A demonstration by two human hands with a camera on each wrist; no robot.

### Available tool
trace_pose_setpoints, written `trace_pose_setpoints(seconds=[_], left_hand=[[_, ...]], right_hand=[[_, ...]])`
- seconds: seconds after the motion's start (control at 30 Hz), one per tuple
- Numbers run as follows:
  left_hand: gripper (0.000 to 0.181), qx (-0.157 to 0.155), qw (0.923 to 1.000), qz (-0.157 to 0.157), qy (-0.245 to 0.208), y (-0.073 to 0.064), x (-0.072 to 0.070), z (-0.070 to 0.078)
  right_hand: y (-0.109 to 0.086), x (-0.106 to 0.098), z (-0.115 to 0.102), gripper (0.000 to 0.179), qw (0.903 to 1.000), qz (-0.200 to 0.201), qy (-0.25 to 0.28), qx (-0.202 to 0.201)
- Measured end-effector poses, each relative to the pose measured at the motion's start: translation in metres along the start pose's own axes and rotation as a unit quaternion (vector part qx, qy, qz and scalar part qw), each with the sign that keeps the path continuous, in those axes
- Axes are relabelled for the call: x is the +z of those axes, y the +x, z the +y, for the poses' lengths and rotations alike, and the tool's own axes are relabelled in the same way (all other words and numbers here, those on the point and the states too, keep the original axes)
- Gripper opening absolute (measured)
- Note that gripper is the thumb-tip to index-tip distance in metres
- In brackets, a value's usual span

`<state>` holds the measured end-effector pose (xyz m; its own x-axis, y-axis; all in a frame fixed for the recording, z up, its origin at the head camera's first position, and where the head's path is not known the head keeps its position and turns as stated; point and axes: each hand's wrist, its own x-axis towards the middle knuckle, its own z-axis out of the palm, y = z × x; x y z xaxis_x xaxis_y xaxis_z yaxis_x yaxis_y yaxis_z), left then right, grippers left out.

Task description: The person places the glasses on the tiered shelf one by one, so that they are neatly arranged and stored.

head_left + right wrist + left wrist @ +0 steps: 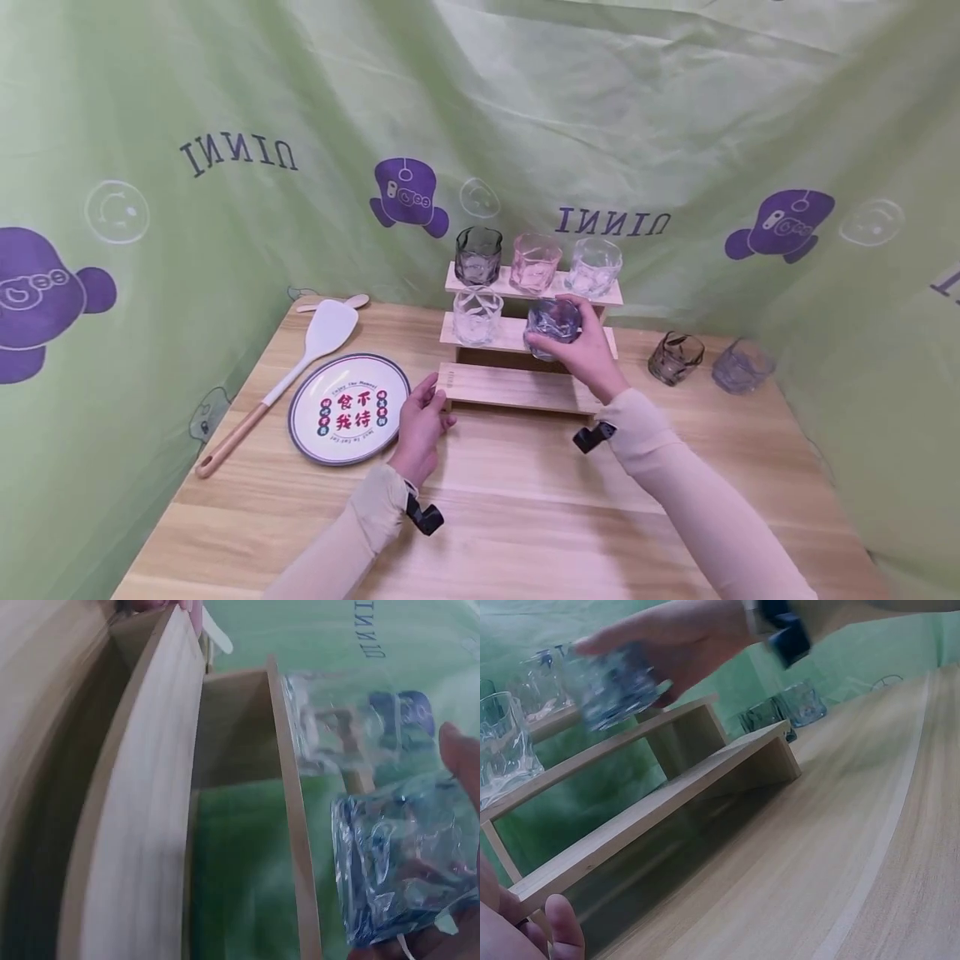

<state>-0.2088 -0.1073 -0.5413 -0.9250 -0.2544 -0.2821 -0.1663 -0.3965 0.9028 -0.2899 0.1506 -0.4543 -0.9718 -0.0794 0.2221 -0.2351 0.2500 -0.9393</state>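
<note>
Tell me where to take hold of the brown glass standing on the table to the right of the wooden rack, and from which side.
Grip the brown glass around its faceted wall near the middle, coming from the front right. It stands upright with its mouth up, so a side wrap suits it. The pale purple glass stands close on its right and the wooden rack on its left, so the near side looks most open.

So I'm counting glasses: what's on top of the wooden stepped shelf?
On the wooden stepped shelf: top step, grey glass, pink glass, clear glass. Middle step, another clear glass; beside it the right hand holds a bluish glass, its base hidden.
</note>
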Motion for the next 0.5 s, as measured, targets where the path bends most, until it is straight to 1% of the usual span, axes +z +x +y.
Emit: trace_pose_setpoints(seconds=[0.1, 0.17, 0.23, 0.33, 0.5], left_hand=[[0.046, -0.004, 1.0000, -0.004, 0.001, 0.000, 0.005, -0.006], [0.046, -0.007, 0.9999, -0.009, 0.000, 0.001, 0.006, -0.008], [0.047, -0.007, 0.9999, -0.012, 0.000, 0.002, 0.006, -0.008], [0.047, -0.004, 0.9999, -0.012, -0.001, 0.004, 0.004, -0.007], [0.047, -0.006, 1.0000, -0.005, -0.001, 0.005, 0.000, -0.003]], right_hand=[[0.004, 0.010, 0.005, 0.092, 0.9994, 0.019, -0.028, -0.002], [0.003, 0.010, 0.006, 0.098, 0.9990, 0.022, -0.038, 0.002], [0.000, 0.008, 0.006, 0.100, 0.9991, 0.022, -0.035, 0.000], [-0.005, 0.002, 0.006, 0.093, 0.9994, 0.018, -0.029, -0.010], [-0.007, -0.003, 0.009, 0.070, 0.9988, 0.006, -0.045, -0.018]])
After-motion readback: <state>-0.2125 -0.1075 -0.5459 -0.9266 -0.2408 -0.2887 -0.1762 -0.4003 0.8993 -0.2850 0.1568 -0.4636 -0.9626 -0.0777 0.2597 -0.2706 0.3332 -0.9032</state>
